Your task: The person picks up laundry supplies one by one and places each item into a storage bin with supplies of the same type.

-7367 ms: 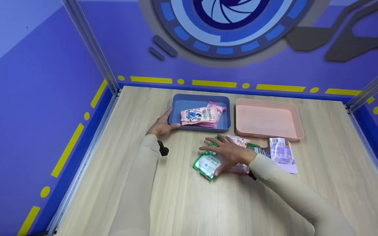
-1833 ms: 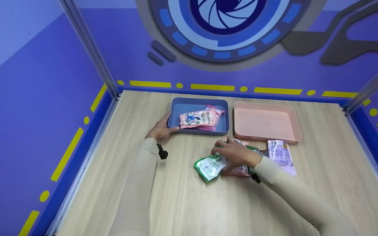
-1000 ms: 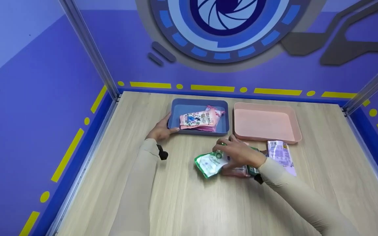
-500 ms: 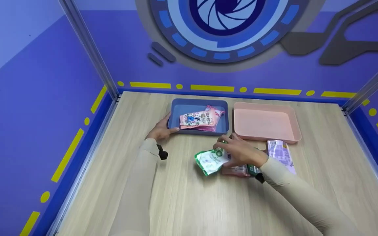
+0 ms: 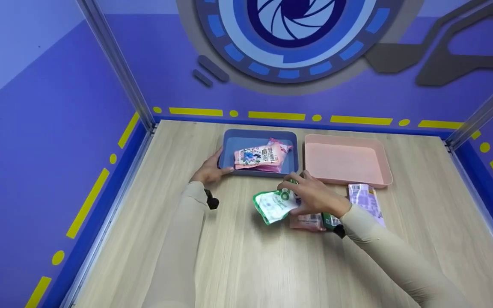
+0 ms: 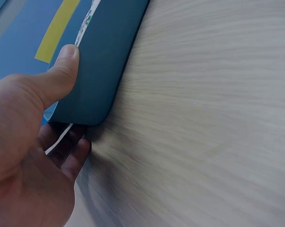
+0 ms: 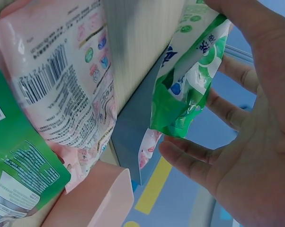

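My left hand [image 5: 209, 170] grips the near left corner of the blue tray [image 5: 244, 139], thumb over the front wall and fingers round the side, as the left wrist view shows. Pink floral pouches [image 5: 257, 157] lie overlapping inside that tray. In front of it, my right hand [image 5: 313, 194] pinches a green-and-white pouch [image 5: 274, 205] by its right end, and a shadow falls on the table under it. The right wrist view shows this pouch [image 7: 190, 94] between thumb and fingers. A pink pouch [image 5: 308, 222] lies below the right hand, partly hidden by it.
A pink tray [image 5: 345, 158] with nothing in it stands right of the blue one. A dark green pouch [image 5: 331, 220] lies beside the pink pouch, mostly behind the right wrist. Farther right is a purple pouch [image 5: 364, 199]. Blue panels close off the table's back and sides.
Earlier the right hand was spread over the green-and-white pouch lying on the table; it then took hold of it and raised it slightly. The left hand has stayed at the blue tray.
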{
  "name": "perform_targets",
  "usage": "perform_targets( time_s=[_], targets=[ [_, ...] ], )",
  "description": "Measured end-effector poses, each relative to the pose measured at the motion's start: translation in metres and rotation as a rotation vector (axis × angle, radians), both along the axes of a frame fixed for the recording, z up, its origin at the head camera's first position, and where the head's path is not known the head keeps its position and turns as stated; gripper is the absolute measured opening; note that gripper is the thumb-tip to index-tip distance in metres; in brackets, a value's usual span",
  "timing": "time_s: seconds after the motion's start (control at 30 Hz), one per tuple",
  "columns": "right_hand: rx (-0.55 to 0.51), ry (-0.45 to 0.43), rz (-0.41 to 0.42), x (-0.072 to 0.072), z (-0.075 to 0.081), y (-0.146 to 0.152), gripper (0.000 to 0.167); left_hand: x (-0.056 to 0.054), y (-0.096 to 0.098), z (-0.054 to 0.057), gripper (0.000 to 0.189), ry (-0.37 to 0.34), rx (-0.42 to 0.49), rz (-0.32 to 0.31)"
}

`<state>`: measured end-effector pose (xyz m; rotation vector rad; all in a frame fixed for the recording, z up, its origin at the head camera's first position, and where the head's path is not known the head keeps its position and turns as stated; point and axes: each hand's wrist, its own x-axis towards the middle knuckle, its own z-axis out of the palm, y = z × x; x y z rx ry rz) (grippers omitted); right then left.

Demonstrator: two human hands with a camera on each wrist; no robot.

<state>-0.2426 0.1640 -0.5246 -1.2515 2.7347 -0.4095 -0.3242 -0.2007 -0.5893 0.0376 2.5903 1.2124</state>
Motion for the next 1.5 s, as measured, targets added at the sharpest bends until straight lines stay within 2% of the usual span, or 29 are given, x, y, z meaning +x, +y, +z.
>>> perform_targets(
  time_s=[0.3, 0.53, 0.7, 0.93, 1.17, 1.5],
  targets=[
    [0.041, -0.012, -0.064, -0.004, 0.006, -0.001, 0.075, 0.0, 0.0, 0.001, 0.097, 0.006, 0.013, 0.001],
    [0.024, 0.01, -0.052, -0.009, 0.011, -0.001, 0.076, 0.001, 0.001, 0.0, 0.095, -0.025, 0.029, 0.018],
    [0.02, 0.032, -0.05, -0.014, 0.016, -0.001, 0.077, 0.002, 0.001, 0.0, 0.095, -0.023, 0.025, 0.022],
    [0.025, 0.027, -0.067, -0.02, 0.021, 0.0, 0.078, 0.004, 0.002, 0.003, 0.094, -0.036, 0.027, 0.038],
    [0.022, 0.017, -0.078, -0.024, 0.024, -0.001, 0.08, 0.003, 0.001, 0.003, 0.094, -0.032, 0.017, 0.03],
    [0.047, 0.058, -0.091, -0.035, 0.027, -0.004, 0.083, 0.003, 0.001, 0.002, 0.095, -0.032, 0.026, 0.026]
  ],
)
